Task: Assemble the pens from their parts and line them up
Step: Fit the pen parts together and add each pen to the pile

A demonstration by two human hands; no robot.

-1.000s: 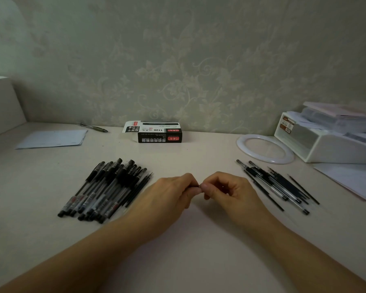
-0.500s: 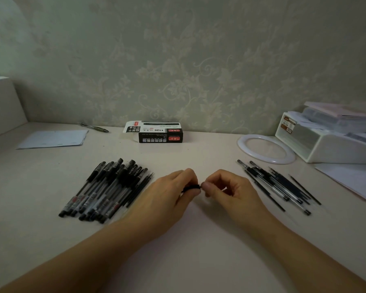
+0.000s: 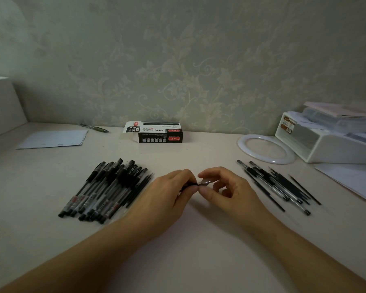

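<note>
My left hand (image 3: pixel 167 197) grips a black pen (image 3: pixel 190 185) over the middle of the table; most of the pen is hidden under the hand. My right hand (image 3: pixel 224 190) pinches the pen's metal tip (image 3: pixel 205 182) between thumb and forefinger. Left of my hands several assembled black-capped pens (image 3: pixel 106 191) lie side by side in a slanted row. On the right is a loose heap of pen parts (image 3: pixel 277 185): barrels and thin black refills.
A black and white pen box (image 3: pixel 156 132) stands at the back by the wall. A white ring (image 3: pixel 266 148), a white storage box (image 3: pixel 330 140) and papers (image 3: pixel 351 180) fill the right side. A sheet (image 3: pixel 53 139) and a lone pen (image 3: pixel 94 127) lie back left.
My hands have drawn slightly apart, so the pen's tip end now shows between them. My right fingers have shifted on the tip. The piles have not moved.
</note>
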